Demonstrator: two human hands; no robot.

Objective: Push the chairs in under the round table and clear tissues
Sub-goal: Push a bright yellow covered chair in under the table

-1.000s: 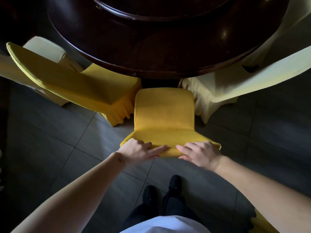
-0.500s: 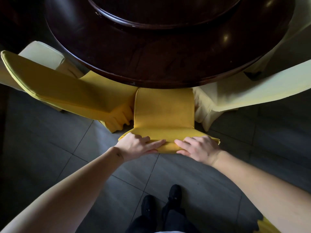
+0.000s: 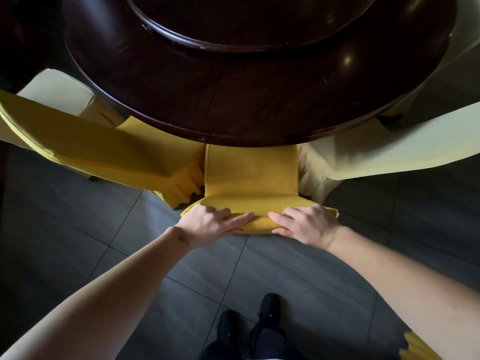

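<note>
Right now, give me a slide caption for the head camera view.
Both hands, left hand and right hand, press the yellow fabric-covered chair's backrest toward the dark round wooden table.

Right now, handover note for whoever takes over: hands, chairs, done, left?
Left hand and right hand: both laid over the top of the backrest of the yellow chair, fingers resting on the fabric, pushing.
Yellow chair: between two neighbours, front of its seat under the edge of the round table.
Left yellow chair and pale chair at the right: angled, backs out from the table.
Done: middle chair partly in.
Left: seat it fully if needed, check the neighbours, clear tissues; none in view.
</note>
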